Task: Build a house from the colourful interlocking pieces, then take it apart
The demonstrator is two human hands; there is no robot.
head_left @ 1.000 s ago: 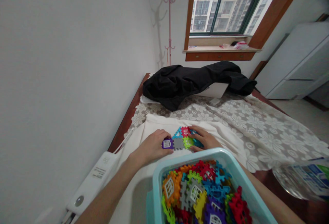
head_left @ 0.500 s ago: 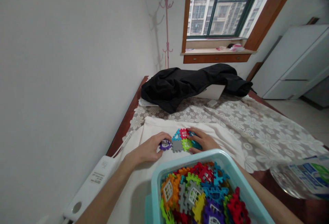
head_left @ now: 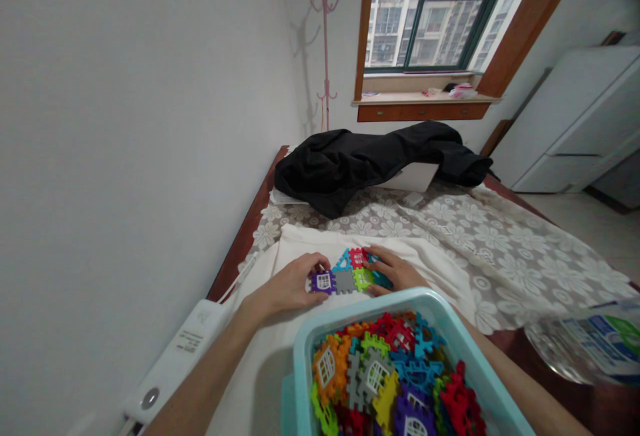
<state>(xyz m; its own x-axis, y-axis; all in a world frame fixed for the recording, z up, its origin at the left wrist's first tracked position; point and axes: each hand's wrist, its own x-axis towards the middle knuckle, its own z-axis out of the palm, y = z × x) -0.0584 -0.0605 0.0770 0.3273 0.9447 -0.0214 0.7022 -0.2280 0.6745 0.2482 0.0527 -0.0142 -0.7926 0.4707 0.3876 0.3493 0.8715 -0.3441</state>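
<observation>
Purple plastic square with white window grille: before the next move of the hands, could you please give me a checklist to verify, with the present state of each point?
1. Left hand has the purple square between thumb and fingers: ok.
2. Purple square sits beside the flat grey plastic square: ok.
3. Teeth of these two fully interlocked: cannot tell, too small to see.
4. Right hand rests on the right end of the coloured pieces: ok.
5. All coloured pieces fully visible: not ok, the right hand covers part of them.
6. Loose pieces kept inside the light blue plastic box not spilling over its visible rim: ok.
</observation>
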